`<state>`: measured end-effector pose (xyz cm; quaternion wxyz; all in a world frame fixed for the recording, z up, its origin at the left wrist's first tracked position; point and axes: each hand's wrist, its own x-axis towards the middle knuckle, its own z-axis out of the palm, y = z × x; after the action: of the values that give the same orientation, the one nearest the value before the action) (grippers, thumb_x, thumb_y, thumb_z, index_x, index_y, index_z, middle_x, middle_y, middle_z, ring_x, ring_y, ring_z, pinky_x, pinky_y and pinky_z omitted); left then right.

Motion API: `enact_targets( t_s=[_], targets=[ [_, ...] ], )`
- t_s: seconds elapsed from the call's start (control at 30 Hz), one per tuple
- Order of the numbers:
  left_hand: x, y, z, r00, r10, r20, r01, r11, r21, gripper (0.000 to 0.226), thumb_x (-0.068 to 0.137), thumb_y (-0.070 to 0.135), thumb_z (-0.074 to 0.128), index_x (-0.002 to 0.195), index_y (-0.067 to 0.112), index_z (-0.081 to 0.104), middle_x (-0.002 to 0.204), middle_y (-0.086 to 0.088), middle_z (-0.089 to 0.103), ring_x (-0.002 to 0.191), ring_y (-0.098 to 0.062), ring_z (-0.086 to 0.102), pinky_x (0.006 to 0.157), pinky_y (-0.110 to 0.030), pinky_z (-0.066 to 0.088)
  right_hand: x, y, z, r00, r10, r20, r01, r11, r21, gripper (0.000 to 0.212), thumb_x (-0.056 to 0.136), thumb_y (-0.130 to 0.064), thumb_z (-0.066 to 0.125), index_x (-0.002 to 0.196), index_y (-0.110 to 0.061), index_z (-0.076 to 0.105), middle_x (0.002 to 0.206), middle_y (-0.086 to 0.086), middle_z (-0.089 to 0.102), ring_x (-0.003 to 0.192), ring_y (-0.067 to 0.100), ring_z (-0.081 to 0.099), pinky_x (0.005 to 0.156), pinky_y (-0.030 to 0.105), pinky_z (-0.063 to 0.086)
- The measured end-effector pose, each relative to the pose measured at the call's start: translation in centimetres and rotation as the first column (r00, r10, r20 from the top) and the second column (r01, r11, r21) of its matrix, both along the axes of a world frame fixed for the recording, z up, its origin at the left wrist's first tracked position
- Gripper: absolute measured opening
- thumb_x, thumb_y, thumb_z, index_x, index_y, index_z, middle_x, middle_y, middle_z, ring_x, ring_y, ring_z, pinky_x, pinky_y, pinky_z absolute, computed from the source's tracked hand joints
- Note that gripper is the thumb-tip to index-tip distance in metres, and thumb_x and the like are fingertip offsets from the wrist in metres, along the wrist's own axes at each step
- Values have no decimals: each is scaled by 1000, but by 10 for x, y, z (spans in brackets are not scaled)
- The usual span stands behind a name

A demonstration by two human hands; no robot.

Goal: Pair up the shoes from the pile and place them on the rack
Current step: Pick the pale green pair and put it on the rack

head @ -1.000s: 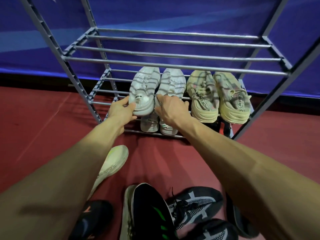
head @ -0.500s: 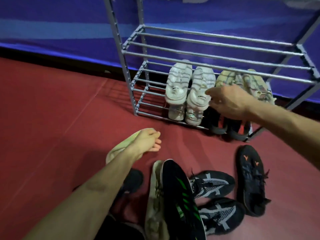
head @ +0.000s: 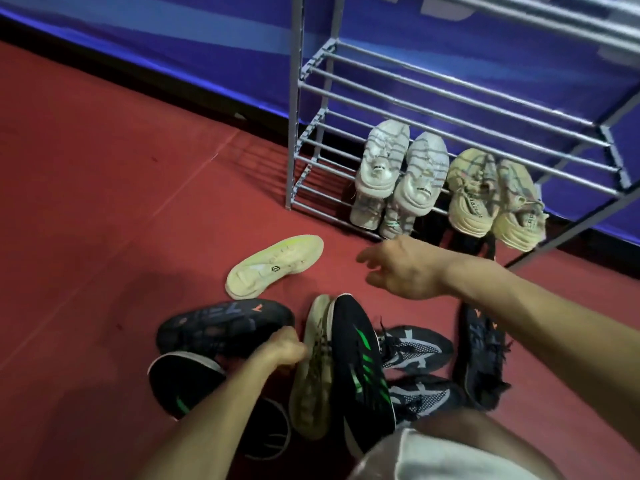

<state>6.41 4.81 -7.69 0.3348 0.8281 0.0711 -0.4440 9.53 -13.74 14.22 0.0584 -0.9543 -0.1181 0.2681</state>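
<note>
The grey metal rack [head: 297, 98] stands at the upper right. A white pair [head: 401, 168] and a beige pair [head: 491, 199] rest on a low shelf, with more shoes on the shelf beneath. The pile lies on the red floor: a cream shoe sole-up [head: 273, 266], a dark shoe with an orange mark [head: 221, 327], its match [head: 481, 355], a black shoe with green stripes [head: 360, 362], a cream shoe on its side [head: 313, 372] and two grey mesh shoes [head: 415, 348]. My left hand [head: 282, 349] is curled between the dark shoe and the cream shoe. My right hand [head: 405, 268] hovers with its fingers spread, holding nothing.
A blue padded wall [head: 173, 39] runs behind the rack. Another black shoe with a green mark [head: 183, 386] lies under my left forearm. A white garment [head: 433, 455] shows at the bottom edge. Red floor [head: 104, 202] stretches to the left.
Both hands left the white pair on the rack and dropped back. My left hand went down into the pile; my right hand came away from the shelf. The view swung left.
</note>
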Motion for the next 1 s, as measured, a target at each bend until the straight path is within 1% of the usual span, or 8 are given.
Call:
enact_targets(
  t_s=[0.13,0.3,0.43,0.57,0.63,0.73,0.83,1.0],
  targets=[
    [-26,-5,-22,998,-57,26,56,998,35,38,90,24,58,108,-8,66,118,-27,67,113,-36,64,81,-41,50,11,23,-24,999,33,-41,-32,999,32,46,95,-28,51,140,-18,51,131,10,63,120,27,58,102,29,43],
    [-42,-3,-25,942,-123,313,70,982,177,49,90,37,37,119,3,58,117,-18,65,114,-38,60,91,-40,45,19,32,-61,995,39,-97,-33,997,63,46,94,-29,52,138,-16,52,132,12,62,120,28,58,103,30,44],
    [-24,3,19,875,-81,476,-30,975,220,27,92,26,44,104,8,60,112,-22,67,107,-44,61,82,-42,49,25,24,-78,997,4,-83,0,999,50,46,95,-28,49,138,-14,53,132,11,62,121,28,58,101,30,43],
    [13,12,57,762,149,630,-274,956,105,25,96,19,43,105,6,62,100,-20,69,100,-41,63,79,-40,47,32,14,-85,996,-63,-65,64,998,11,48,96,-39,45,130,-8,58,127,15,64,117,33,58,99,37,46],
    [35,9,77,688,277,671,-361,933,-16,28,96,15,40,105,2,63,96,-20,68,98,-40,63,77,-38,45,34,11,-85,964,-177,-200,204,970,128,65,92,-60,44,129,-9,59,128,14,64,116,29,61,101,41,48],
    [63,-2,103,664,311,680,-371,927,-62,26,96,11,39,101,0,62,99,-20,69,96,-38,63,70,-34,37,30,9,-84,737,-284,-613,612,666,427,67,87,-66,48,117,-9,67,114,16,70,97,23,68,87,44,57],
    [73,-18,107,658,342,671,-338,930,-143,21,94,8,41,87,2,60,98,-23,70,95,-40,62,70,-36,39,30,4,-76,670,-253,-698,732,383,563,47,90,-43,63,114,-3,68,102,14,72,85,22,68,74,38,58],
    [86,-36,80,722,461,516,-318,883,-345,39,91,32,50,68,2,60,66,-6,63,68,-22,56,65,-33,42,36,-4,-88,690,-539,-484,706,350,616,18,81,-6,68,99,-10,68,91,9,73,71,17,66,63,25,51]
  ],
)
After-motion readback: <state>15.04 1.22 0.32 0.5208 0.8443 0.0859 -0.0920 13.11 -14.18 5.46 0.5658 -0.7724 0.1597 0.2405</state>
